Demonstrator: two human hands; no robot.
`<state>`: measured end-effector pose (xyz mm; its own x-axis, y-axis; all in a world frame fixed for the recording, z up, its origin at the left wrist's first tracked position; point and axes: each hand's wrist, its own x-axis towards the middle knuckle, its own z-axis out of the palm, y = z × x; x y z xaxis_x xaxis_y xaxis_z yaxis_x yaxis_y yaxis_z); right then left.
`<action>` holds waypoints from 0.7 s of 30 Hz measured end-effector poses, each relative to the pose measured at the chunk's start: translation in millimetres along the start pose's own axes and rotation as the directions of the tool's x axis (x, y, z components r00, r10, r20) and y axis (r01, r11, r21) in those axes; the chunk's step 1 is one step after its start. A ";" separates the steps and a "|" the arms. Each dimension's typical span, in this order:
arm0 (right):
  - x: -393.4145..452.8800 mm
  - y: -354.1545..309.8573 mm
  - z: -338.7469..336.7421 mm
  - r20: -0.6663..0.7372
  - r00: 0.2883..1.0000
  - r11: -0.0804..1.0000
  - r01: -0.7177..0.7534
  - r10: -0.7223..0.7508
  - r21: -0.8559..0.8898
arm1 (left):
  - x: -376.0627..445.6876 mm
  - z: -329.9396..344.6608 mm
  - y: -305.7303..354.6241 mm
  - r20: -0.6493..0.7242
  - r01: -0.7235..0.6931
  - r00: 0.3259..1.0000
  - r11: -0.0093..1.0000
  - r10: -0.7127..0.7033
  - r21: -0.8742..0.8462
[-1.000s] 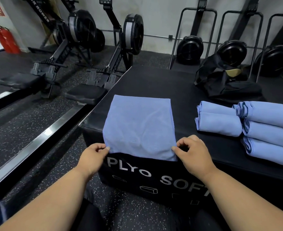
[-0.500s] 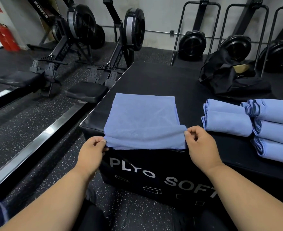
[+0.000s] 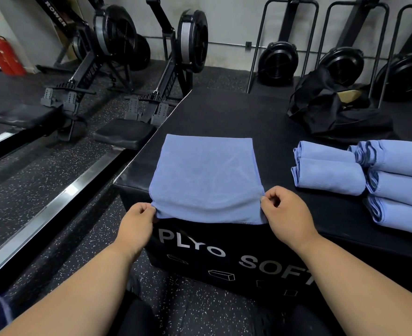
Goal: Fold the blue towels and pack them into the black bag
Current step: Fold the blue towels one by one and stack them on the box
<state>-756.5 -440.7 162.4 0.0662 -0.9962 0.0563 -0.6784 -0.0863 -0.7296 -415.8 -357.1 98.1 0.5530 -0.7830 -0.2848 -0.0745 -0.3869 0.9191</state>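
At the near edge of the black plyo box, the left hand pinches the left near corner of the flat blue towel, and the right hand pinches the right corner. The fold looks just begun; next, both corners should probably travel together toward the far hem. Rolled towels wait at right, the black bag beyond them.

blue towel | near edge lifted, folded back off box front
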 end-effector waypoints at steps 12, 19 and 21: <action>7.0 -3.6 2.4 -0.054 0.998 1.000 -0.020 0.019 -0.018 | -5.0 8.4 4.5 0.088 -0.094 0.992 0.994 0.089 0.057; 11.5 -7.8 3.7 -0.105 0.992 0.998 -0.060 0.064 0.035 | 3.5 8.3 0.6 0.094 -0.093 0.991 0.994 0.099 -0.057; 11.6 -9.2 6.1 -0.111 0.992 0.997 -0.069 0.067 -0.014 | 4.6 7.7 0.7 0.096 -0.073 0.992 0.994 0.080 -0.076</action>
<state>-745.0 -451.4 165.6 -0.0613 -0.9947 0.0825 -0.6916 -0.0173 -0.7220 -419.8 -364.7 95.4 0.4629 -0.8546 -0.2352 -0.0516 -0.2909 0.9554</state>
